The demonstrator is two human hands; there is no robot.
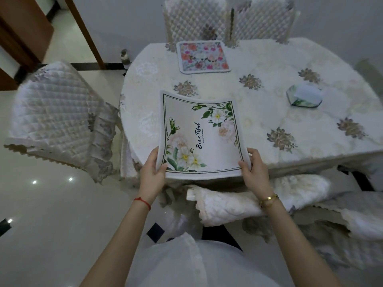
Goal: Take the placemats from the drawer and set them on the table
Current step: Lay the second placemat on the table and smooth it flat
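A: Status at the table?

B: One placemat down. The multicoloured floral placemat lies flat at the far edge, in front of the two quilted chairs. That setting looks finished.

A: And the second?

B: In hand. The white placemat with green border and "Beautiful" lettering is held by its near corners over the table's near edge. Left hand pinches the near-left corner, thumb on top, fingers curled under. Right hand does the same on the near-right corner. Both grips closed on the mat, nothing else held.

A: Is it on the table yet?

B: Partly, I judge. The far end seems to reach the cloth, but the mat bows upward in the middle and the near edge is lifted clear. Cannot tell for certain whether the far corners touch.

A: Anything in the way?

B: No. A tissue box sits well apart to the right. A chair back stands below the hands, between person and table.

A: What is left?

B: Lower the near edge, flatten, release. Beyond that, unclear. The drawer is not in view, so I cannot say whether more mats wait. Chairs show on several sides, including one at left, so more settings seem plausible. Call it one placed, one nearly placed.
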